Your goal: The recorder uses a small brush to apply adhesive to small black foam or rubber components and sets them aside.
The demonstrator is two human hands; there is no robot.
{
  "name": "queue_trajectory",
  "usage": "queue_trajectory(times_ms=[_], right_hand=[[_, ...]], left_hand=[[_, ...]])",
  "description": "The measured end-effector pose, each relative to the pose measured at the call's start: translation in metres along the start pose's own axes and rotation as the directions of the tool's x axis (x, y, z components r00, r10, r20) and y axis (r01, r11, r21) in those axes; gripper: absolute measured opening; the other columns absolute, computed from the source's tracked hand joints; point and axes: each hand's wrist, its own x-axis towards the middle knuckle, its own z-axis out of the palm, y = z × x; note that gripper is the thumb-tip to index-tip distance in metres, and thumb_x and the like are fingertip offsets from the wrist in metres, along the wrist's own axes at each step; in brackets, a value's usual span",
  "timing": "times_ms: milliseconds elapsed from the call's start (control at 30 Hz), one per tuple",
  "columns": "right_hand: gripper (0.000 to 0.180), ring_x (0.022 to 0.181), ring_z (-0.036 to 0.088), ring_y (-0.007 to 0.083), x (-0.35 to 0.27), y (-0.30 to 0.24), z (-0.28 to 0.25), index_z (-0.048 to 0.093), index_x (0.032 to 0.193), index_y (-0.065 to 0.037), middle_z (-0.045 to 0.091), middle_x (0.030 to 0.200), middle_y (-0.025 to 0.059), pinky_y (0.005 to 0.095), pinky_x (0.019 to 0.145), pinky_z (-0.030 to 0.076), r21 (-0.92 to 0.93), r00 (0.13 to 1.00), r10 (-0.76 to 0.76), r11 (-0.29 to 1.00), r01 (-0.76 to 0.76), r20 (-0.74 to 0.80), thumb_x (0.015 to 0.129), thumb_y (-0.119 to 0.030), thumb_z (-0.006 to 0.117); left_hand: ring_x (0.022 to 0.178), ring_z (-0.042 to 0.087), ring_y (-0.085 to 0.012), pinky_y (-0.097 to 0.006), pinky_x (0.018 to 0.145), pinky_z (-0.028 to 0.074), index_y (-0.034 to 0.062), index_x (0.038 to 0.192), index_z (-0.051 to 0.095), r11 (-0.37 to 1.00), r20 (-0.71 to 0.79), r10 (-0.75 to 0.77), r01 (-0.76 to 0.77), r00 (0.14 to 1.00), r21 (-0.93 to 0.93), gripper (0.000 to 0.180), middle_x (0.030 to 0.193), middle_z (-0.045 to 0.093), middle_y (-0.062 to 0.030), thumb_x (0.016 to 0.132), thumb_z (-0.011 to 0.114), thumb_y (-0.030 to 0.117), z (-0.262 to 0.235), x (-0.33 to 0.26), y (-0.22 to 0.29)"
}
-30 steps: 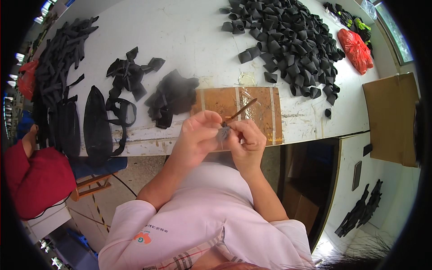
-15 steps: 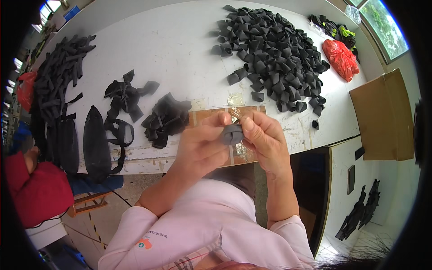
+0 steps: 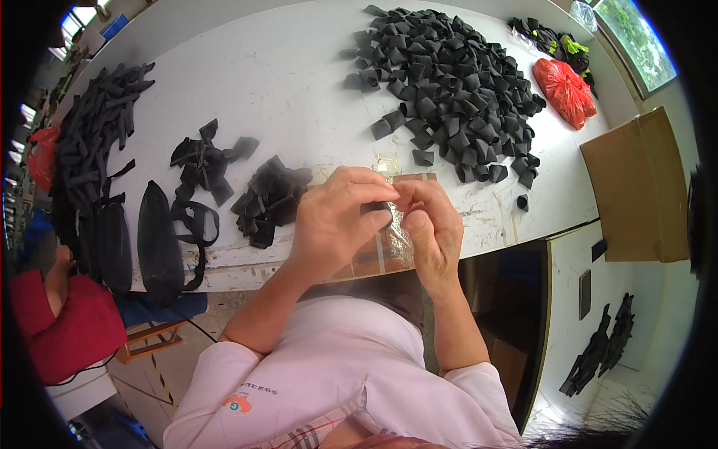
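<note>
My left hand is curled over the table's front edge, with a black band loop between its thumb and fingers, mostly hidden by them. Fingertips of my right hand press together against the left fingertips. Whatever the right hand pinches is too small to make out. Beneath both hands lies a brown board with clear tape over it. Just left of them sits a small heap of flat black fabric pieces.
A large pile of black band loops covers the far right. Black strips and long black pouches lie left. A red bag and cardboard box stand right. Another person's red sleeve shows at left.
My left hand has turned, its fingers now reaching over to the right fingertips. The band loop, plainly visible before, is now mostly covered. The view has shifted slightly.
</note>
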Motion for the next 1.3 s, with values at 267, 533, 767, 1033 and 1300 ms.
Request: queue_trajectory(times_ms=[267,533,767,1033,1300], right_hand=[[0.023,0.062,0.052,0.0195,0.001,-0.019,0.011,0.058,0.084,-0.001,0.054,0.074,0.0086,0.0281,0.049,0.042,-0.314,0.945,-0.326,0.898,0.309,-0.004,0.065,-0.003,0.069],[0.013,0.061,0.051,0.0217,-0.006,0.001,0.008,0.059,0.078,0.000,0.054,0.070,0.0082,0.0292,0.050,0.040,-0.293,0.943,-0.332,0.903,0.315,-0.009,0.066,0.002,0.064],[0.013,0.061,0.050,0.0214,-0.004,-0.006,0.011,0.059,0.079,-0.001,0.055,0.070,0.0084,0.0284,0.050,0.039,-0.340,0.958,-0.280,0.896,0.286,0.069,0.067,0.002,0.063],[0.020,0.057,0.046,0.0068,0.033,-0.012,-0.023,0.056,0.087,0.002,0.056,0.071,0.0045,0.0189,0.049,0.037,0.514,0.976,0.215,0.840,-0.174,-0.021,0.088,-0.016,0.049],[0.023,0.051,0.042,0.0045,-0.028,0.010,0.009,0.059,0.081,0.001,0.051,0.059,0.0005,0.0175,0.046,0.032,0.150,0.899,0.437,0.890,-0.431,-0.013,0.088,-0.019,0.050]], left_hand=[[0.086,0.048,-0.0177,-0.030,0.080,0.039,0.0021,0.089,0.056,0.457,-0.159,-0.549,0.135,0.821,-0.879,0.011,0.084,0.053,-0.0066,0.086,0.051,0.012,0.009,-0.010,0.010],[0.082,0.048,-0.0143,-0.027,0.077,0.038,0.0014,0.087,0.055,0.696,-0.215,-0.463,0.203,0.860,-0.688,0.010,0.087,0.054,-0.0084,0.085,0.053,0.011,0.010,-0.028,0.002],[0.060,0.050,-0.0036,-0.017,0.054,0.041,-0.0016,0.085,0.059,0.854,-0.095,-0.505,0.481,0.858,-0.196,0.010,0.068,0.057,-0.0016,0.082,0.058,0.008,-0.001,-0.024,-0.004],[0.051,0.051,-0.0134,-0.024,0.047,0.040,0.0011,0.082,0.053,0.841,-0.279,-0.517,0.540,0.809,0.009,0.010,0.062,0.052,-0.0060,0.081,0.056,0.010,0.013,-0.066,-0.040],[0.085,0.048,-0.0287,-0.035,0.070,0.042,0.0029,0.093,0.053,0.474,-0.505,-0.141,0.506,0.851,0.720,0.023,0.088,0.048,-0.0114,0.071,0.060,0.001,-0.061,-0.095,-0.098]])
